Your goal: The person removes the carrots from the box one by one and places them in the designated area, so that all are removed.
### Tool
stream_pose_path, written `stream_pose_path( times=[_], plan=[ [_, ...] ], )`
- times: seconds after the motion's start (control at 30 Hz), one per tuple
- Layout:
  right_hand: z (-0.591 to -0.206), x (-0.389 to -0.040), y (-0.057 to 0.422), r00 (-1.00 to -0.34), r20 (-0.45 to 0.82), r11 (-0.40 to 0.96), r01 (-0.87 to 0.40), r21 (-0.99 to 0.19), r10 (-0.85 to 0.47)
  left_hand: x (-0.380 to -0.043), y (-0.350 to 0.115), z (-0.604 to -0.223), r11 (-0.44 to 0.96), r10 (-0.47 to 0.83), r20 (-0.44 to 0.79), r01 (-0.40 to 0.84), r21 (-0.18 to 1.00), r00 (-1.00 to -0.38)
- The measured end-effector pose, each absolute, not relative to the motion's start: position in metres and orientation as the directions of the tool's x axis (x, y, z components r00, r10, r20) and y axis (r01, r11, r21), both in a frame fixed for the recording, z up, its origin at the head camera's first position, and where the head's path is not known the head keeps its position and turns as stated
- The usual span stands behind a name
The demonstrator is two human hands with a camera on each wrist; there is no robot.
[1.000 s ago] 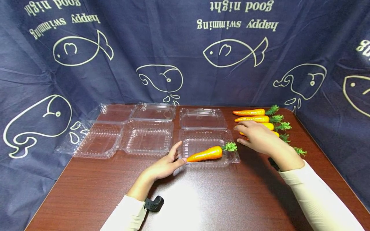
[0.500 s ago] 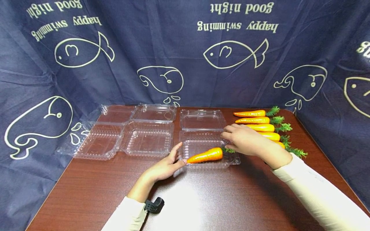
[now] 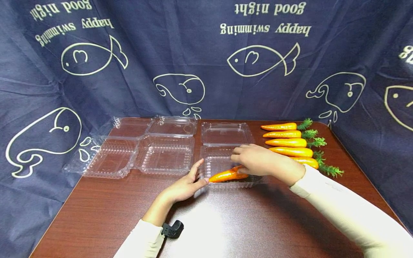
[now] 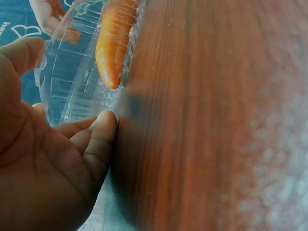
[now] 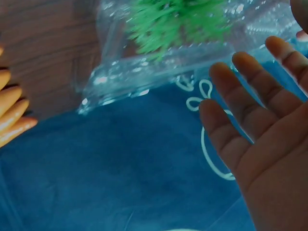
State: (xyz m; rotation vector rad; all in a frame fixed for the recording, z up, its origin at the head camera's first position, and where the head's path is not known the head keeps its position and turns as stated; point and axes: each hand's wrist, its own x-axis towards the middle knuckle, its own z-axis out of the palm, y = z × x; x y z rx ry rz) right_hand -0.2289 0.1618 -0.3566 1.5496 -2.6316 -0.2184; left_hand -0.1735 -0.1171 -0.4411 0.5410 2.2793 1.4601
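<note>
An orange carrot (image 3: pixel 226 175) with a green leafy top lies along the front of a clear plastic clamshell box (image 3: pixel 219 161), whose lid (image 3: pixel 226 133) is folded back. My left hand (image 3: pixel 184 186) rests against the box's left end, thumb at the front corner and index finger by the rim. In the left wrist view the carrot's tip (image 4: pixel 111 72) shows through the wall. Over the carrot's thick end is my right hand (image 3: pixel 256 159), which hides the leaves in the head view. Its fingers (image 5: pixel 255 108) are extended beside the green leaves (image 5: pixel 178 24) in the right wrist view.
Several more carrots (image 3: pixel 287 143) lie in a row at the right of the wooden table (image 3: pixel 274 222). Left of the middle stands another open clear box (image 3: pixel 164 157), with one more (image 3: pixel 111 157) beyond it. A dark blue printed curtain (image 3: pixel 206 53) hangs behind the table.
My right hand has moved left from above the row of carrots to over the thick end of the carrot in the box. The left hand and the boxed carrot look unmoved.
</note>
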Motion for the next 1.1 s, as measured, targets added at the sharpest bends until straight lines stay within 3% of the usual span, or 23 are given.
stream_pose_path(
  times=[0.3, 0.6, 1.1],
  plan=[
    [-0.358, -0.232, 0.138, -0.483, -0.198, 0.483, -0.874, 0.051, -0.853, -0.174, -0.118, -0.441, 0.384, 0.517, -0.104, 0.122, 0.915, -0.850],
    [-0.362, -0.241, 0.128, -0.520, -0.334, 0.580, -0.807, -0.110, -0.787, -0.175, -0.118, -0.443, 0.407, 0.508, -0.104, 0.132, 0.904, -0.855],
    [-0.369, -0.247, 0.121, -0.517, -0.410, 0.627, -0.754, -0.198, -0.751, -0.176, -0.119, -0.443, 0.418, 0.509, -0.122, 0.121, 0.900, -0.852]
  ],
)
